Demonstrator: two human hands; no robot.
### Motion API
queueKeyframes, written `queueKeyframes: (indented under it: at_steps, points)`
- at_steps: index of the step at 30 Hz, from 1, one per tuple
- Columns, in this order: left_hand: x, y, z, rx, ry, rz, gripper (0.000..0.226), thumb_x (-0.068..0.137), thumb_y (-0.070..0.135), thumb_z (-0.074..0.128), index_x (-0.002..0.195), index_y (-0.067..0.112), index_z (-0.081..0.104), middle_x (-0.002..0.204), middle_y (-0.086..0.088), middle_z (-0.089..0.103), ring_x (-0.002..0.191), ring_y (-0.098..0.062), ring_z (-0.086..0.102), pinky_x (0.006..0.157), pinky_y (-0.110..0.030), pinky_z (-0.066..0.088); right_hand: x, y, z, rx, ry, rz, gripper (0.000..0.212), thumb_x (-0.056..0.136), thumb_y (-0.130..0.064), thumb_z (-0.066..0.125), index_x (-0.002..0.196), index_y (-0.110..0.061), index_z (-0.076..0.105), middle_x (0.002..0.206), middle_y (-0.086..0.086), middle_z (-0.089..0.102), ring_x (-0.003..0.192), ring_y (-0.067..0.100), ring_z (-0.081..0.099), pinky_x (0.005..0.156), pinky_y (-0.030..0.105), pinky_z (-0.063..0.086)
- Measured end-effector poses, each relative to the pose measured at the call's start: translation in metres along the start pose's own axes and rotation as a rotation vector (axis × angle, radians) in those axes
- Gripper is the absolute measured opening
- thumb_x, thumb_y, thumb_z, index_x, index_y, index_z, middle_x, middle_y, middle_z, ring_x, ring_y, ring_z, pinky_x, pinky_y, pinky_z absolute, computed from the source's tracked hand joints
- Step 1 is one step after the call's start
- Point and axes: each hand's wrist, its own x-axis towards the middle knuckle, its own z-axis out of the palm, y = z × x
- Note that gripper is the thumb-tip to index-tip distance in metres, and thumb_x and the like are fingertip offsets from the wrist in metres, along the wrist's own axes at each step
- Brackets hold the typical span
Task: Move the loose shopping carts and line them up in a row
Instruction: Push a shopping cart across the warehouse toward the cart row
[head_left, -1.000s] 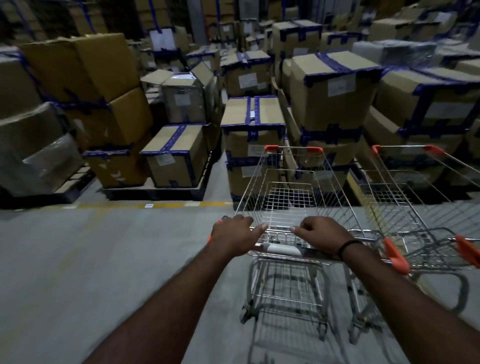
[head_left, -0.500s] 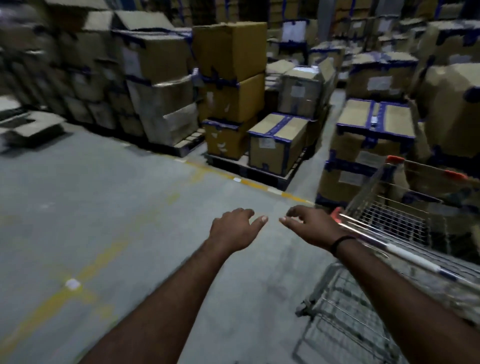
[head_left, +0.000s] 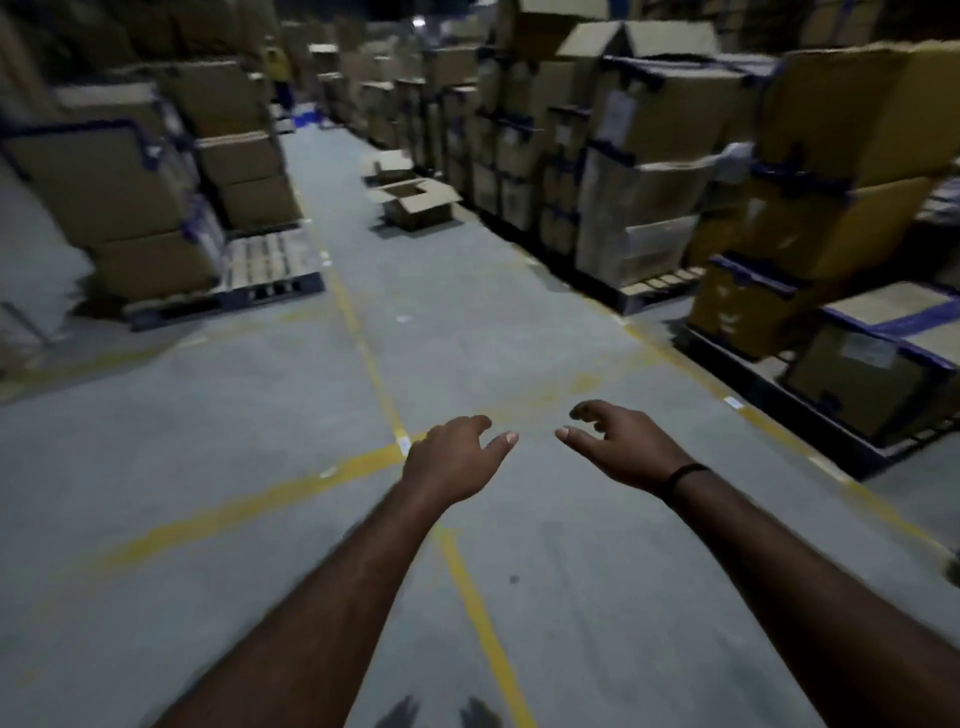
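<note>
Though no cart shows, left hand (head_left: 451, 460) and right hand (head_left: 626, 448) hover empty, fingers loose; carts should roll lightly, gripped at the handlebar.

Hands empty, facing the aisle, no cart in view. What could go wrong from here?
1. The open cardboard boxes sit on the aisle floor beside the right-hand stacks; a cart pushed that way could clip them.
2. The pallet on the left has a bare end jutting toward the yellow line: a likely trip or wheel snag.
3. The left hand and right hand hold nothing and the view is blurred, so obstacles may be spotted late.
</note>
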Motion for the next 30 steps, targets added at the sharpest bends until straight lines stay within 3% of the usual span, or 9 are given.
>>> queueKeyframes:
  at_steps: [10,30]
  points:
    - [-0.012,-0.123,-0.049,-0.145,0.16,-0.355,0.063,0.097,0.069,0.042,0.142,0.027,0.055,0.148,0.002,0.056,0.134,-0.025,0.052,0.107,-0.043,0.044,0.107,-0.12,0.075,0.06,-0.188,-0.293,0.059,0.091,-0.062,0.059,0.134,-0.022,0.059,0.136,-0.004,0.063,0.117,0.016,0.06,0.096,0.034,0.048]
    - [0.054,-0.236,-0.142,-0.306,0.478,-0.805,0.064,0.096,0.069,0.044,0.145,0.029,0.053,0.15,0.006,0.054,0.132,-0.017,0.054,0.105,-0.034,0.041,0.297,-0.285,0.168,0.275,-0.53,-0.651,0.062,0.091,-0.063,0.058,0.141,-0.027,0.053,0.142,-0.002,0.058,0.123,0.015,0.058,0.098,0.031,0.046]
